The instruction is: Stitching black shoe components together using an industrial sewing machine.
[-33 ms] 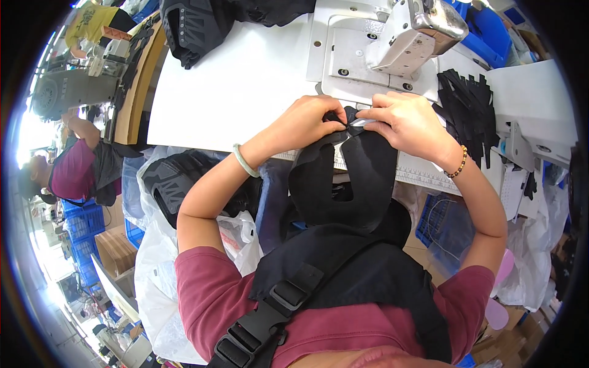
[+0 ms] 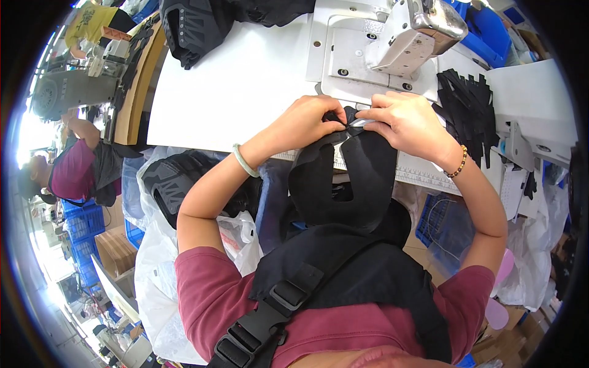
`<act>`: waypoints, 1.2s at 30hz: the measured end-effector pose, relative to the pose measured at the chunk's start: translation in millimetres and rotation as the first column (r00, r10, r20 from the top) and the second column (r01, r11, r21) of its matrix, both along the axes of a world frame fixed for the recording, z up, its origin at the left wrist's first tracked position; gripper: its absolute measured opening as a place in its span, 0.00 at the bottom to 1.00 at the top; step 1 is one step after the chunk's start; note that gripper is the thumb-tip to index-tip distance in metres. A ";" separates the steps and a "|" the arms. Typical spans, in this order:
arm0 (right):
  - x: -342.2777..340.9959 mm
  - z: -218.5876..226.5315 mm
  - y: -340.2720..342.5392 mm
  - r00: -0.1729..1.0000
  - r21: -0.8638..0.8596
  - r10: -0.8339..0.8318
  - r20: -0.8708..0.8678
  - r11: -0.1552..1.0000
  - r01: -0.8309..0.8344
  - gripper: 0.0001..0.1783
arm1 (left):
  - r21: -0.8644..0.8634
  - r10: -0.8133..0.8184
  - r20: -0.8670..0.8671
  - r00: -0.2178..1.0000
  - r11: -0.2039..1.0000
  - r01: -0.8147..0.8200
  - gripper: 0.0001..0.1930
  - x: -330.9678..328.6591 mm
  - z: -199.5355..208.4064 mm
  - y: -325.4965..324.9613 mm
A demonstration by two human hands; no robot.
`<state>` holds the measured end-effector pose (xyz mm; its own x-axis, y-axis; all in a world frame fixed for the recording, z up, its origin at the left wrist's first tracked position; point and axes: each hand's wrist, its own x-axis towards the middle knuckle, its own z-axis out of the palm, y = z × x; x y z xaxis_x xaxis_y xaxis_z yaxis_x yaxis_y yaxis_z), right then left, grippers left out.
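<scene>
A black U-shaped fabric piece (image 2: pixel 374 178) with a slot down its middle hangs over the table's front edge toward my lap. My left hand (image 2: pixel 322 118) pinches its upper end, thumb and fingers pressed together. Close beside it, my right hand (image 2: pixel 402 121) is closed on the same upper end, where the two sides of the piece meet. A small pale strip shows under the right fingertips; I cannot make out what it is. Just beyond my hands stands a white sewing machine (image 2: pixel 405 52) on its metal bed.
Black fabric strips (image 2: pixel 467 113) lie in a pile to the right. A ruler tape (image 2: pixel 423 178) runs along the table's front edge. Black patterned pieces (image 2: pixel 196 27) lie at the far left, with more in a plastic-lined bin (image 2: pixel 265 208) below. Another person (image 2: pixel 80 165) works at left.
</scene>
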<state>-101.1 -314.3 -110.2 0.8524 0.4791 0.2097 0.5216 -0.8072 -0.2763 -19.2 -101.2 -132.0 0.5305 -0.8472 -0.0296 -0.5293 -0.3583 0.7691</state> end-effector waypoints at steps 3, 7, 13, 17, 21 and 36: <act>0.8 0.8 -0.3 1.000 -0.013 0.011 -0.019 1.000 -0.012 0.10 | -0.007 -0.005 -0.004 1.000 1.000 0.005 0.08 0.9 -1.8 -0.3; 2.1 0.1 0.1 0.997 -0.026 0.055 0.047 0.998 -0.054 0.09 | -0.023 -0.003 0.007 1.000 1.000 0.003 0.08 1.2 -3.4 -0.1; 3.5 -2.6 0.8 0.996 -0.086 0.084 0.022 0.993 -0.082 0.07 | -0.019 0.009 -0.002 1.000 1.000 -0.009 0.07 -0.5 -2.4 2.3; 0.4 -14.0 -0.9 0.995 -0.030 0.069 0.073 0.997 -0.067 0.10 | -0.095 -0.031 -0.069 0.997 0.995 0.024 0.06 1.1 -6.3 9.7; -2.8 -13.0 -5.5 0.999 0.040 0.035 0.012 0.999 -0.035 0.11 | -0.137 -0.086 0.015 0.996 0.987 0.088 0.06 1.8 -9.1 13.2; -0.6 -7.2 0.4 0.999 0.047 0.025 -0.041 0.999 -0.023 0.10 | -0.143 -0.101 -0.017 0.995 0.985 0.097 0.06 4.1 -6.6 11.8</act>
<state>-101.7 -313.9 -117.4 0.8495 0.4896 0.1967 0.5275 -0.7804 -0.3356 -15.1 -89.4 -138.5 0.4442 -0.8921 0.0828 -0.5371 -0.1911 0.8216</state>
